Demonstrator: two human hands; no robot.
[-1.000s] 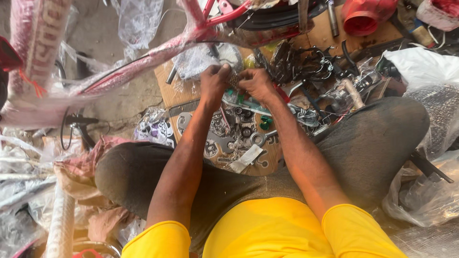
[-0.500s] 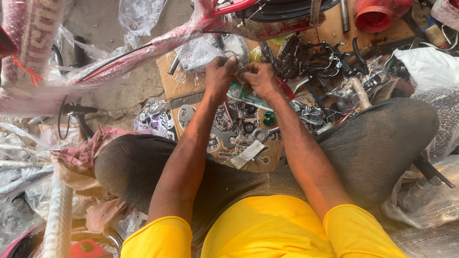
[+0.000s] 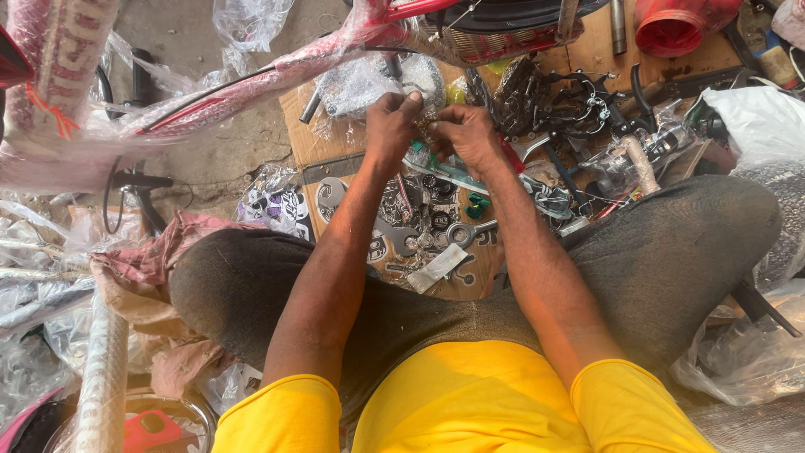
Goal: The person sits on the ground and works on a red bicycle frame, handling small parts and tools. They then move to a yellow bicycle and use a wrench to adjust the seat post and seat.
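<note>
Both of my hands meet over a wooden board (image 3: 312,143) littered with metal parts. My left hand (image 3: 391,126) and my right hand (image 3: 464,136) pinch one small metal part (image 3: 423,123) between their fingertips; its exact shape is too small to tell. Below the hands lie wrenches (image 3: 415,239), nuts and small round fittings. My knees in dark grey trousers frame the board on both sides.
A red bicycle frame wrapped in clear plastic (image 3: 251,84) crosses above the board. Brake calipers and cables (image 3: 579,105) pile up at the right, with a red plastic cup (image 3: 675,25) behind. Plastic bags (image 3: 755,126) and wrapped parts lie on both sides.
Both hands have stayed together on the small part above the board; the fingers shifted slightly. The view has tilted a little.
</note>
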